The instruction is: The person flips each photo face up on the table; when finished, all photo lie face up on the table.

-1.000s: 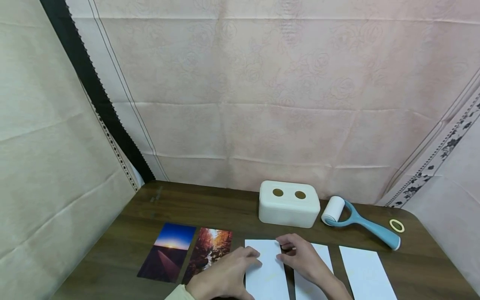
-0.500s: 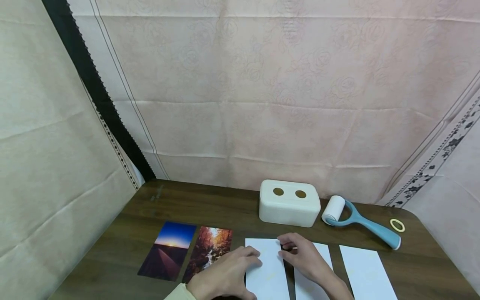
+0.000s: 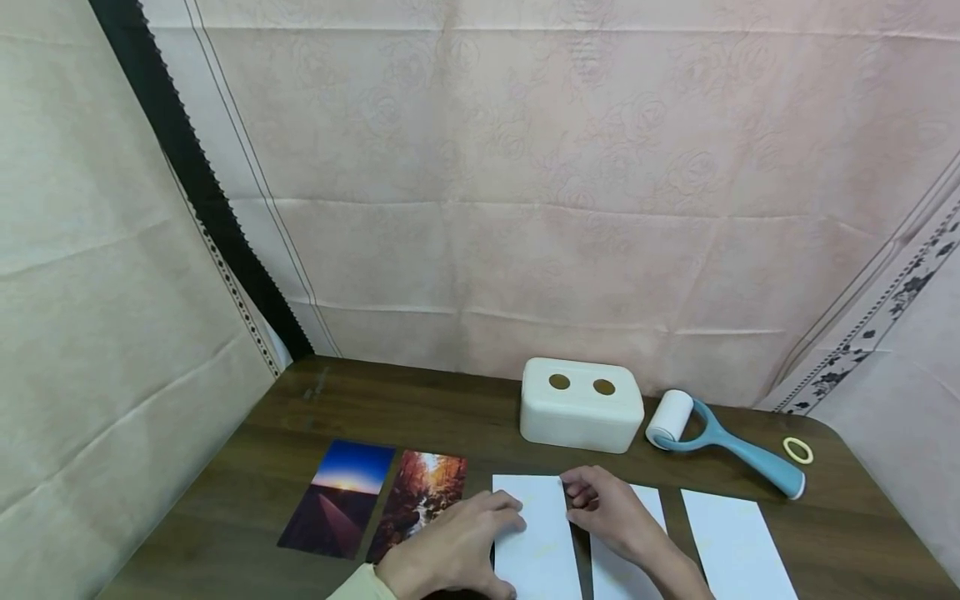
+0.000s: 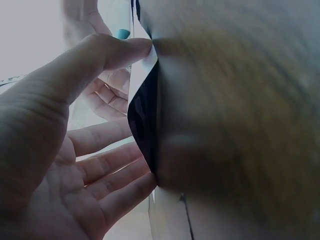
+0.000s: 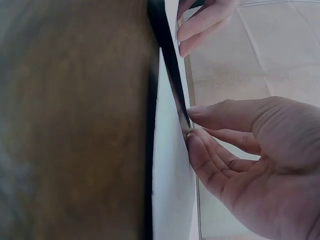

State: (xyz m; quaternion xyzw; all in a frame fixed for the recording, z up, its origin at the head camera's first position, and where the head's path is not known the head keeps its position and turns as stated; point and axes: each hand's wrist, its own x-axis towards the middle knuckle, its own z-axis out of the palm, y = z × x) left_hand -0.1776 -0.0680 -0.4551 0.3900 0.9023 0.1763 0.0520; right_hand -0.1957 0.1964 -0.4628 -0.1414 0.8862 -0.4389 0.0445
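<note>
A white-backed photo card (image 3: 534, 542) lies face down on the table between the hands, its dark printed underside showing in both wrist views. My left hand (image 3: 461, 542) presses its left edge with thumb and fairly straight fingers; the edge bows up between them in the left wrist view. At the right edge, near the far corner, my right hand (image 3: 618, 512) pinches with thumb (image 5: 220, 114) and index fingertip. Under the right hand sits a second white card (image 3: 618, 575), partly hidden. Left of the left hand, a forest-stream photo (image 3: 423, 492) is partly covered by it.
A sunset-road photo (image 3: 337, 500) lies farther left, a third white card (image 3: 738, 546) farther right. Behind stand a white box (image 3: 581, 425) with two round holes, a blue-handled lint roller (image 3: 750, 458) and a small pale-yellow ring (image 3: 797, 451). Pale cloth (image 3: 562, 250) hangs behind the table.
The right thumb and fingertips have shifted slightly right and drawn closer together at the card's edge. The left hand stays in place; the head view has shifted slightly.
</note>
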